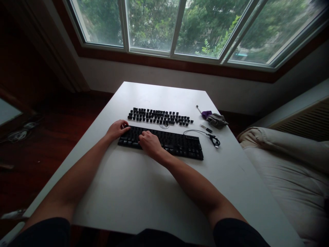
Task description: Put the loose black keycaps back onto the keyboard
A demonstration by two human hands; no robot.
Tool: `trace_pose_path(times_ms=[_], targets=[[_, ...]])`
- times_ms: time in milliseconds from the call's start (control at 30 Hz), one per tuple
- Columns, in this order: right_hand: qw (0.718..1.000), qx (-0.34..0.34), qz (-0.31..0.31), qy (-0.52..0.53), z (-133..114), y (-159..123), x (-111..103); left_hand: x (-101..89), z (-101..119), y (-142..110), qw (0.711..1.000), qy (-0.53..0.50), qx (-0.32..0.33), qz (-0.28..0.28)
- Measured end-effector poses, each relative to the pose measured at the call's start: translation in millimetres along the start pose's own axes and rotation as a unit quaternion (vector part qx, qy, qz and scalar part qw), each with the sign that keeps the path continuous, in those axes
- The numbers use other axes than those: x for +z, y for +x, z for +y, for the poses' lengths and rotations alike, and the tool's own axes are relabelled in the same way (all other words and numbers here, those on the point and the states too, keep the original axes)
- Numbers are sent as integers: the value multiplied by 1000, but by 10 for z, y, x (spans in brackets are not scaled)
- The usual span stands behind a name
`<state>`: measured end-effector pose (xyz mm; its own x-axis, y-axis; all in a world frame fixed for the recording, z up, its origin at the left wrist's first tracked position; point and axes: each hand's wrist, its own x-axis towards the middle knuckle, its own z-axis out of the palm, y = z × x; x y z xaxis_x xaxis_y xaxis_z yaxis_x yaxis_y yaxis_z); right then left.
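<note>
A black keyboard (177, 142) lies across the white table in front of me, with keycaps along its near edge and right end. My left hand (117, 130) is closed around its far left corner, thumb toward the keys. Over the left-middle part of the keyboard, my right hand (150, 142) is curled with its fingers pressed together. Whatever those fingertips hold, if anything, is hidden. Just beyond the keyboard, loose black keycaps (164, 116) are laid out in rows. A thin wire ring (164, 126) sits between them and the keyboard.
On the white table (144, 192), a coiled black USB cable (214, 140) and a small tool (206, 128) lie right of the keyboard. Behind them are a grey and purple cloth (216, 120) and a thin brush (198, 109). A beige sofa (285, 171) adjoins the table's right edge.
</note>
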<state>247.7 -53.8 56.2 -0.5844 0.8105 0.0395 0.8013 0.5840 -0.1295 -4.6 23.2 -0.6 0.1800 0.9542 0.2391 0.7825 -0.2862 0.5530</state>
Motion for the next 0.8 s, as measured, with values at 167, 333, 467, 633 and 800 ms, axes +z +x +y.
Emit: trace_pose_path(times_ms=[167,333,467,633,800], targets=[[1000,-6,8,-11,-46,-8,31,8,-32,15,1000,-1,0,-1],[1000,-8,12,3,-39,-1,65,14,-71,20,1000,-11,2,-2],[1000,8,-6,25,-7,22,61,16,-64,19,1000,-18,-2,-5],[999,35,15,-9,-56,19,84,36,-53,16,1000,-13,-3,6],[999,12,43,-32,-85,-6,135,39,-57,10,1000,-10,-1,14]])
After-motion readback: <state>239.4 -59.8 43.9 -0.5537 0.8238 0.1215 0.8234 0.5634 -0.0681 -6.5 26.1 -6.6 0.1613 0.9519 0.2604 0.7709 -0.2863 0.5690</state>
